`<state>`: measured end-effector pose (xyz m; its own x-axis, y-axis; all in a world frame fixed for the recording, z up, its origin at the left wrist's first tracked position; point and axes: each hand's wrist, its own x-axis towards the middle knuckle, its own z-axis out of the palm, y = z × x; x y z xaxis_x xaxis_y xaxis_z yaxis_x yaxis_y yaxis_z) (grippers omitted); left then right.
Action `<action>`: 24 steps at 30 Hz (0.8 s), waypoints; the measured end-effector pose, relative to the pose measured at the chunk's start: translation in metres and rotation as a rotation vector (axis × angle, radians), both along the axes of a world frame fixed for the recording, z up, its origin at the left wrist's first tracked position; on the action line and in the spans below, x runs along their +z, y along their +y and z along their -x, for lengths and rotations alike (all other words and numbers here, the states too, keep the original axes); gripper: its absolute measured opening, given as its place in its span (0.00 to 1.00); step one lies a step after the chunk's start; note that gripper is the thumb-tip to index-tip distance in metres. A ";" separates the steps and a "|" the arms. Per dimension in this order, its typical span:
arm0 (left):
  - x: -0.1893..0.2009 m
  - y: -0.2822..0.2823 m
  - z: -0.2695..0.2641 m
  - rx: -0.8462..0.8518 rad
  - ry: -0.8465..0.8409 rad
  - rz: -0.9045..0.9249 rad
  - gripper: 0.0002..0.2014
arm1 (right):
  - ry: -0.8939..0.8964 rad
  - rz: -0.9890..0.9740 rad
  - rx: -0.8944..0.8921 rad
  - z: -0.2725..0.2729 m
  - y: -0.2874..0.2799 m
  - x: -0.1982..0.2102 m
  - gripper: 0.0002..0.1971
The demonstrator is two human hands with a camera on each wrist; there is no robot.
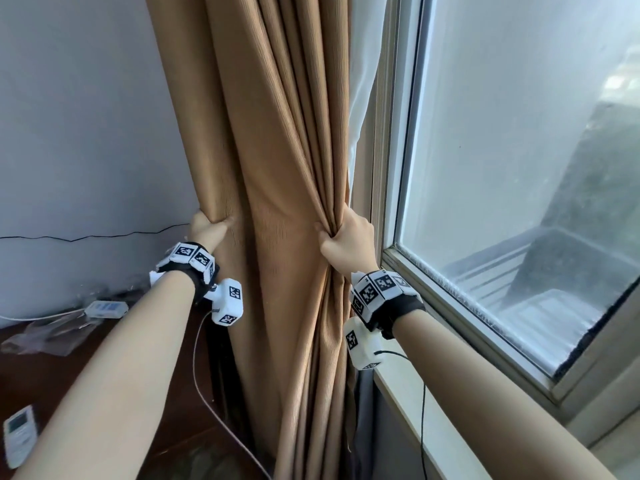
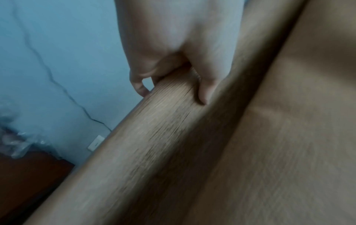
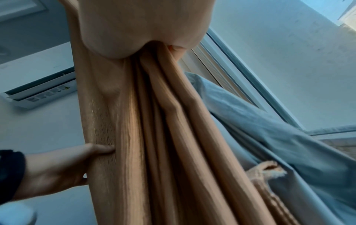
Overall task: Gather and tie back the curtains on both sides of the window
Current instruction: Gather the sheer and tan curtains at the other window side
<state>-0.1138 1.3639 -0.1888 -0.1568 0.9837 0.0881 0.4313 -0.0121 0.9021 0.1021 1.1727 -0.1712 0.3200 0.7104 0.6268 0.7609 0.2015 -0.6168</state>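
Between my two hands hangs the brown curtain [image 1: 277, 168], drawn to the left side of the window [image 1: 519, 168] and falling in long folds from above the frame to below my wrists. My right hand [image 1: 346, 242] is clenched around a bunch of pleats on the window-side edge, fingers wrapped tight so the cloth puckers into the fist; my left hand [image 1: 207, 228] curls round the outer fold on the wall side, thumb in front and fingers behind, as the left wrist view shows. The fabric looks soft and ribbed, of fair weight, I judge: it drapes rather than stands, will crush easily into a bundle, and is not slippery enough to slide out of a firm grasp. The best hold seems to be where I have it, at mid-height, where a tie-back would sit, with the two edges brought together. Behind my right fist, toward the glass, a pale lining or sheer [image 3: 269, 129] hangs loose and could get caught in the bundle or be left out. Just to the right of that fist runs the window frame [image 1: 389, 202], and below it the sill [image 1: 415, 410], so there is little room that way; to the left of my left hand the wall [image 1: 86, 133] is near, and below it a dark wooden surface [image 1: 104, 358] carries a remote [image 1: 19, 434]. I see no tie-back in any view.
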 end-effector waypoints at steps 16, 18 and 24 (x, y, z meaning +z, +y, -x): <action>0.022 -0.191 -0.059 -0.241 0.609 -0.270 0.15 | 0.076 -0.001 0.058 0.016 -0.020 0.003 0.11; 0.020 -0.206 -0.071 -0.293 0.665 -0.291 0.10 | 0.077 0.005 0.071 0.019 -0.025 0.004 0.11; 0.006 -0.228 -0.101 -0.414 0.641 -0.216 0.13 | 0.078 0.057 0.101 0.016 -0.040 0.009 0.11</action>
<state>-0.0124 1.1360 -0.1830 0.3638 0.9018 0.2333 0.7882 -0.4315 0.4387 0.0857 1.1328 -0.1619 0.2914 0.7753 0.5603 0.6881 0.2371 -0.6858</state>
